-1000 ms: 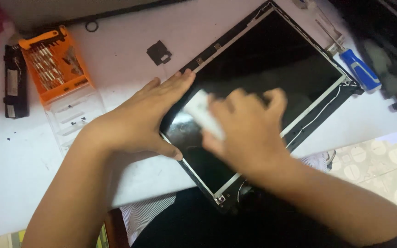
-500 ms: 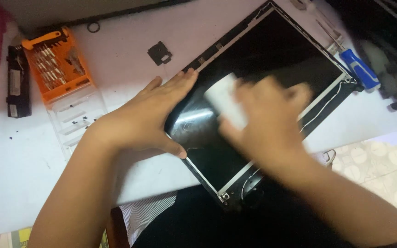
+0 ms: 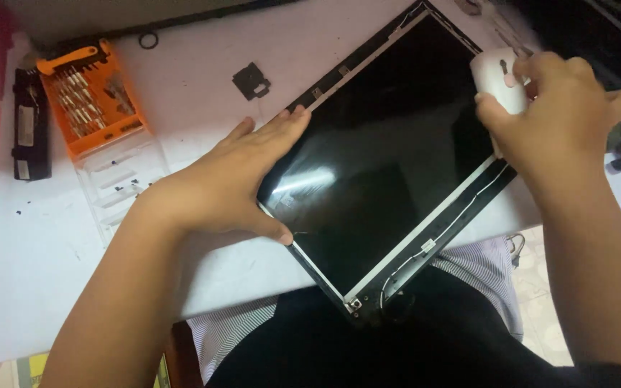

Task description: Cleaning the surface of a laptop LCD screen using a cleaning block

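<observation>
While the bare black laptop display panel lies tilted across the white tabletop, its lower corner overhanging the near edge above the person's lap, both hands work on it. The left hand lies flat and open, palm down, on the panel's left edge, fingers along the metal frame and thumb resting on the glass. The right hand is closed around a small white pad or cloth, pressing it onto the upper right corner of the glass.

To do this step well, in my judgement:
1. Keep the left palm firm on the frame so the panel cannot pivot over the table edge.
2. Use light, even pressure with the pad; the unsupported corner can flex.
3. Avoid the thin white cable running along the lower right border.

Surface and surroundings:
- An orange screwdriver bit set in an open case sits at the far left, with its clear plastic lid just beside it holding small dark screws.
- A black oblong component lies left of the case.
- A small black bracket and a black rubber ring lie on the table above the left hand.
- Dark equipment crowds the far right edge; it is too dim to identify.
- Patterned floor tiles show below the table.
</observation>
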